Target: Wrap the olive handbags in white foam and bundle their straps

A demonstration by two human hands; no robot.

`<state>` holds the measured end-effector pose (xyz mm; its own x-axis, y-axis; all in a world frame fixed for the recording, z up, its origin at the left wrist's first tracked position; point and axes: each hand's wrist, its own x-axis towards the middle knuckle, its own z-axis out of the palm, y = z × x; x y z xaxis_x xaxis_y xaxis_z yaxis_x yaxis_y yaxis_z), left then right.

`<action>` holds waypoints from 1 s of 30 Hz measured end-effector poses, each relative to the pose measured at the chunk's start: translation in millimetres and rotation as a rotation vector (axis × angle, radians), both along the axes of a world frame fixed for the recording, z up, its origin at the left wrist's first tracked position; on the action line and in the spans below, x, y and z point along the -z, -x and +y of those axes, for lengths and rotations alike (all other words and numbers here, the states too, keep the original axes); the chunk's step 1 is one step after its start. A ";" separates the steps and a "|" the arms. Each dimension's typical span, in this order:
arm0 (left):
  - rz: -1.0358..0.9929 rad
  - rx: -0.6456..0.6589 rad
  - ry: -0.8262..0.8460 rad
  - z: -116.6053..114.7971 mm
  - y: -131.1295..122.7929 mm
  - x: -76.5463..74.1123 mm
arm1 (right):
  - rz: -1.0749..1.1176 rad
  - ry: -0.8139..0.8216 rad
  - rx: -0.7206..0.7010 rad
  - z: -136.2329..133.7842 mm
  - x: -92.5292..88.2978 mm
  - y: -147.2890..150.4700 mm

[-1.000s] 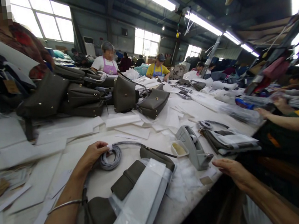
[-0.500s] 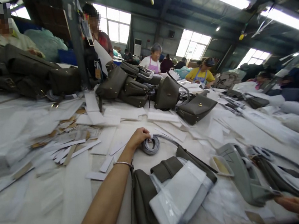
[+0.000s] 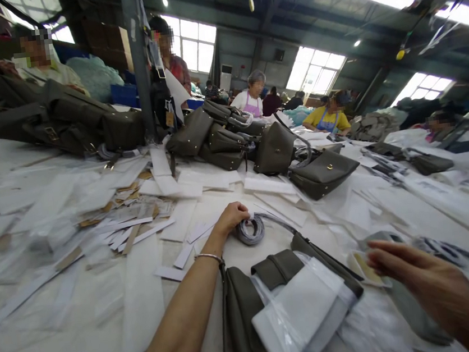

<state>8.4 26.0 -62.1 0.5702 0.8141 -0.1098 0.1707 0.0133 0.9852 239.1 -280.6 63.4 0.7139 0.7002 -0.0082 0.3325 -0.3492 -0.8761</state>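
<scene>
**Grey film-wrapped strap coil (image 3: 252, 241) stays pinched as the bare right hand (image 3: 419, 273) moves inward**

The coil lies on the white desk (image 3: 233, 260), beyond the dark olive leather handbag (image 3: 245, 319) that bears a flat white film-wrapped pad (image 3: 298, 310). The left hand (image 3: 234, 215) grips the coil's edge at a white band, as it did a second ago.

The right hand has left the near end of the grey plastic tape dispenser (image 3: 414, 305) and now passes across it, near the small white dish with yellowish contents (image 3: 357, 268). Its fingers extend forward, blurred; I cannot tell whether they hold anything. This seems to bring it closer to the steadied coil.
</scene>
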 end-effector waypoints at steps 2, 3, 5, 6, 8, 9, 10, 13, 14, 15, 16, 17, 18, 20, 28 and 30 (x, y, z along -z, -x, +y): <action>-0.005 -0.007 -0.009 -1.3 1.1 -1.2 | 0.198 -0.089 -0.189 55.1 -1.7 40.1; -0.009 -0.013 -0.014 -1.6 1.8 -1.5 | 0.293 -0.112 -0.318 83.9 0.5 60.4; -0.020 -0.028 -0.026 -1.2 3.0 -1.4 | 0.429 -0.140 -0.446 135.2 11.4 94.5; -0.027 -0.033 -0.031 -0.7 3.5 -1.1 | 0.454 -0.156 -0.461 155.7 19.4 106.6; -0.043 -0.038 -0.038 0.8 4.1 -0.3 | 0.461 -0.165 -0.421 185.0 37.7 120.4; -0.051 -0.040 -0.040 1.4 4.2 0.0 | 0.456 -0.159 -0.390 194.4 47.0 123.1; -0.056 -0.042 -0.039 1.9 4.2 0.3 | 0.450 -0.146 -0.359 201.0 55.8 124.0; -0.060 -0.054 -0.029 1.6 4.0 -0.2 | 0.436 -0.092 -0.276 210.4 76.2 122.2; -0.058 -0.057 -0.024 1.0 4.0 -0.8 | 0.432 -0.073 -0.251 211.7 80.8 121.5; -0.056 -0.059 -0.021 0.3 4.0 -1.7 | 0.428 -0.054 -0.231 212.8 84.2 121.0; -0.053 -0.061 -0.018 -0.5 4.1 -2.7 | 0.427 -0.038 -0.216 213.9 86.7 120.6; -0.049 -0.062 -0.017 -1.1 4.2 -3.7 | 0.426 -0.022 -0.206 214.9 88.3 120.4; -0.042 -0.064 -0.019 -1.6 4.3 -4.7 | 0.425 -0.007 -0.198 216.0 89.4 120.3; -0.024 -0.070 -0.026 -2.0 4.3 -6.2 | 0.416 0.024 -0.185 218.4 90.3 120.1; 0.032 -0.080 -0.058 -2.9 5.0 -8.4 | 0.240 0.172 -0.198 228.0 94.4 118.8; 0.036 -0.079 -0.064 -3.2 6.2 -8.6 | 0.152 0.221 -0.230 229.9 96.2 116.1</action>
<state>2.3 22.8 -53.5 0.5007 0.8623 -0.0756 0.2069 -0.0345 0.9777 123.0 -50.7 -32.8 0.5170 0.8119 -0.2712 0.2962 -0.4669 -0.8332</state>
